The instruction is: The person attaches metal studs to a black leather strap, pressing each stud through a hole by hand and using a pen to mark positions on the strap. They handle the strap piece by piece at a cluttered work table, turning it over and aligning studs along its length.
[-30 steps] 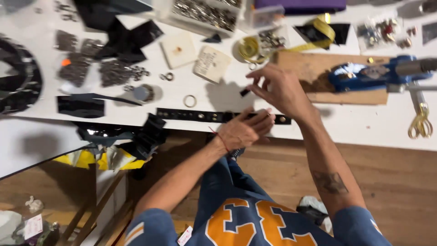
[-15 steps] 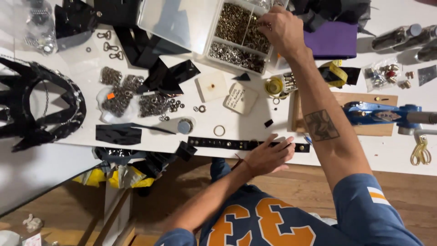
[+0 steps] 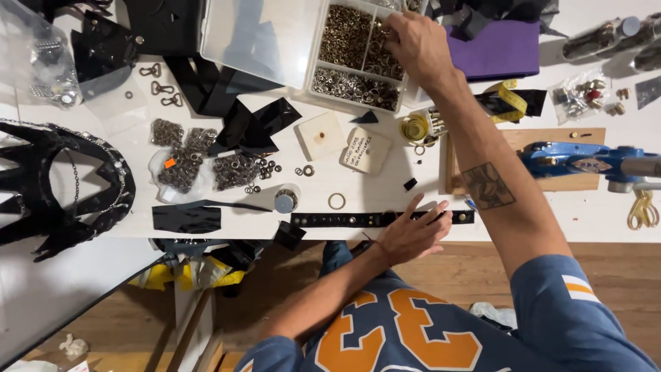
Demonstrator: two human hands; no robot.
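Right hand (image 3: pixel 416 41) reaching far across desk (image 3: pixel 413 165), fingers curled into compartment box of metal eyelets (image 3: pixel 358 58), grip unclear. Left hand (image 3: pixel 412 234) open, flat on studded black strap (image 3: pixel 358 219), long axis left-right along near edge.

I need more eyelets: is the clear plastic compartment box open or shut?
Open: the clear plastic compartment box has its lid flipped aside, and the right hand reaches into it.

White worktable (image 3: pixel 82 289) under bright even light; wooden plank floor (image 3: pixel 537 275) beneath.
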